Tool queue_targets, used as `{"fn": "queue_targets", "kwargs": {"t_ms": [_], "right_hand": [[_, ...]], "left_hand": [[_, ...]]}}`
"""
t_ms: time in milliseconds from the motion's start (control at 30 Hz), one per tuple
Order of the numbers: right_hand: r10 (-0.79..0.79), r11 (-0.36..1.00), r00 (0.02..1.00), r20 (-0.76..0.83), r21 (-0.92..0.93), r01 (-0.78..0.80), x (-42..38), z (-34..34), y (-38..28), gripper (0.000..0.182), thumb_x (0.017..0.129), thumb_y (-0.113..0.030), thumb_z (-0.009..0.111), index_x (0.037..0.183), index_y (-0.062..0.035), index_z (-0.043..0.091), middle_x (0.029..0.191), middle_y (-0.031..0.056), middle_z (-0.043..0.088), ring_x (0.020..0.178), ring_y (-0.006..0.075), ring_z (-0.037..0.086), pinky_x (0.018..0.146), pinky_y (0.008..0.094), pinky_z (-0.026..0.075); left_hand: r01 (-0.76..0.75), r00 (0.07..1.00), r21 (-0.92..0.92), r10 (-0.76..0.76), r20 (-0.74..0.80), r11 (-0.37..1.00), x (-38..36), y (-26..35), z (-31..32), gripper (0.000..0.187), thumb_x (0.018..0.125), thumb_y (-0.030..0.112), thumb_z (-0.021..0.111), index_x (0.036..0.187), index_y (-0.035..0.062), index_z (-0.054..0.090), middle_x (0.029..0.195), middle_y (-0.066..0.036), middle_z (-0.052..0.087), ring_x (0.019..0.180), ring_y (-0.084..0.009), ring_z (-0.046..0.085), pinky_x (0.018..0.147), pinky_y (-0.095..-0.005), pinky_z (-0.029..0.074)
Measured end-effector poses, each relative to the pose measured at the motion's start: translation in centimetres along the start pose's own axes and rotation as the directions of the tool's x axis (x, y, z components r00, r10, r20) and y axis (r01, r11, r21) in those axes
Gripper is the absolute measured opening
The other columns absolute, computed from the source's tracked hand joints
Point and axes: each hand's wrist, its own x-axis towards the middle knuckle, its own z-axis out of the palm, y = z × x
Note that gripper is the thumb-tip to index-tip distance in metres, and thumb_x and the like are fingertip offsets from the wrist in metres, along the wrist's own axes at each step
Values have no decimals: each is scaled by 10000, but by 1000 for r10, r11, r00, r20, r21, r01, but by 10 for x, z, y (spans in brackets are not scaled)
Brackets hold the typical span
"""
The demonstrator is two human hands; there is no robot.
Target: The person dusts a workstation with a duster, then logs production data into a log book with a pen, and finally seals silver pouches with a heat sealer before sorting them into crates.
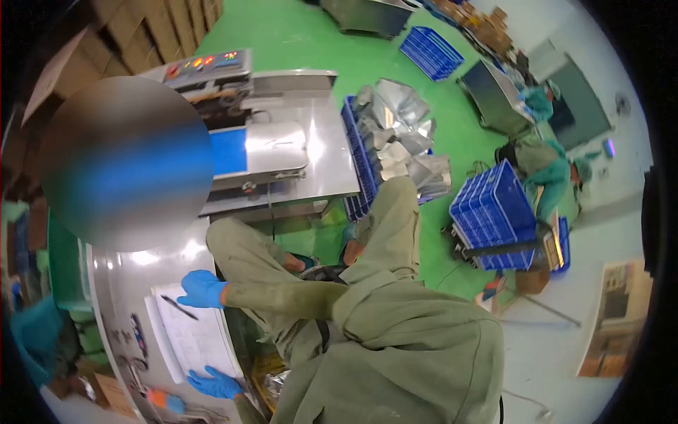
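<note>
An open notebook (201,339) with writing on its pages lies on the steel table at the left. A dark pen (179,307) rests across its upper page. My right hand (203,288), in a blue glove, is at the notebook's upper edge beside the pen, fingers apart and nothing visible in them. My left hand (215,382), also in a blue glove, lies on the notebook's lower edge with its fingers spread.
Scissors (134,364) and small tools lie left of the notebook. Ahead stands a machine with a blue belt (229,151). Silver pouches (402,134) fill a blue crate (359,169). Two people in green (554,180) (540,102) work at the right, near another blue crate (494,212).
</note>
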Motion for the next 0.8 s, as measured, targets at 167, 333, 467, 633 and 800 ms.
{"fn": "queue_targets", "kwargs": {"t_ms": [167,333,467,633,800], "right_hand": [[279,944,829,-485,296,-144,-136,-203,28,318,866,-378,645,809,-68,689,783,192,658,732,373,657,658,467,507],[411,899,173,-895,367,-238,-317,-317,178,228,905,-247,647,866,-23,667,730,193,631,603,246,606,591,395,476],[519,732,-98,-849,501,-462,-418,-319,300,267,895,-292,657,865,-26,665,745,171,658,663,316,642,639,419,492],[408,700,-95,-908,378,-606,-446,-331,375,210,890,-266,642,871,-57,656,847,147,653,793,335,623,732,442,490],[52,554,155,-987,-101,-827,-417,-427,442,204,869,-269,630,878,-66,636,886,164,608,892,365,582,823,466,458]], "left_hand": [[-48,999,16,48,-15,999,-9,-15,15,574,986,384,552,1411,4,487,1445,-222,462,1362,-368,409,1119,-466,342],[103,988,51,-108,107,993,3,-40,42,608,961,422,593,1391,0,512,1412,-233,503,1343,-384,422,1111,-487,332],[-64,994,-75,57,-93,995,-5,43,1,523,964,365,613,1341,8,551,1345,-219,550,1277,-382,470,1081,-470,353],[-183,980,-464,201,-10,867,-6,158,-43,391,973,270,593,1209,-42,597,1161,-199,631,1090,-329,586,951,-428,470],[-97,944,-645,275,182,758,30,282,-57,239,976,178,593,948,-50,659,854,-102,624,818,-184,572,764,-322,464]]}}
